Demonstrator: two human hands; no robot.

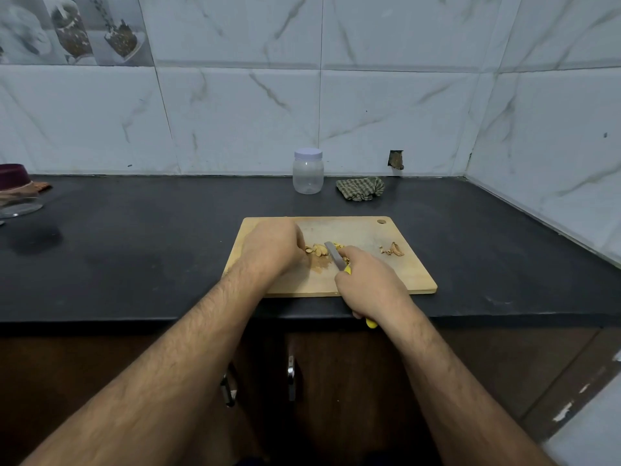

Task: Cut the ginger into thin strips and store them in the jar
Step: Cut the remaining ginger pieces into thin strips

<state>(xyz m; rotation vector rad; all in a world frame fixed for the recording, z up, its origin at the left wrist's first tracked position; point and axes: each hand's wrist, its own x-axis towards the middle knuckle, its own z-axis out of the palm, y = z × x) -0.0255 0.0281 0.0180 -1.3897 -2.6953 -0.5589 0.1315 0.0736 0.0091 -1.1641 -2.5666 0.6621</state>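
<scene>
A wooden cutting board point(369, 230) lies on the black counter. Sliced ginger pieces point(317, 250) sit at its middle. My left hand point(274, 247) bends over them, fingertips holding the ginger at its left end. My right hand point(369, 284) grips a yellow-handled knife point(334, 255), its grey blade resting on the board among the slices. A small heap of ginger peel point(393, 249) lies at the board's right. The clear plastic jar point(308, 171) with a white lid stands closed by the back wall, beyond the board.
A crumpled checked cloth point(360, 188) lies right of the jar. A dark bowl point(13, 176) and a glass item point(20, 205) sit at the counter's far left. Tiled walls close the back and right. Cabinet handles point(291, 375) show below the counter edge.
</scene>
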